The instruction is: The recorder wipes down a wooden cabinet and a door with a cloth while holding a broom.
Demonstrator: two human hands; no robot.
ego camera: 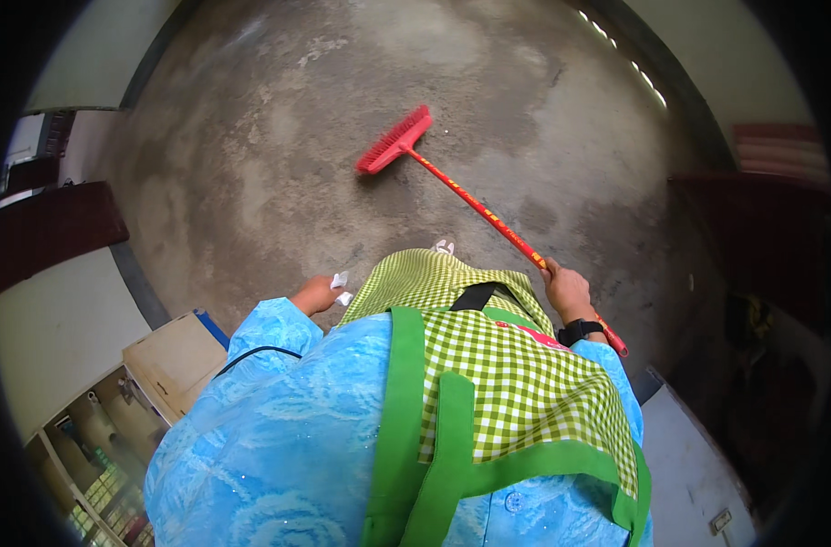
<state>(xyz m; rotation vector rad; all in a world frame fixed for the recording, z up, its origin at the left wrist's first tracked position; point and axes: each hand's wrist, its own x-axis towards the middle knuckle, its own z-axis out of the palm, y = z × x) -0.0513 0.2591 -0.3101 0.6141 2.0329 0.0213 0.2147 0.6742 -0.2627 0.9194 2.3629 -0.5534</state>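
My right hand (567, 290) is closed around the red handle of a push broom (480, 208), near its upper end. The handle slants away to the left, down to a red bristle head (395, 141) that is slightly blurred; I cannot tell whether it touches the concrete floor. Low at my left side, my left hand (318, 294) holds a crumpled white piece (341, 288), perhaps tissue or paper. A green checked apron (525, 390) over a blue patterned shirt covers my front, and one light shoe (444, 247) shows beyond its hem.
Stained bare concrete (306, 150) spreads ahead between pale walls. On the left a dark red panel (53, 236) juts out, with a wooden cabinet (179, 362) nearer me. Dark red furniture (757, 225) stands in shadow on the right. A white surface (689, 458) lies behind my right side.
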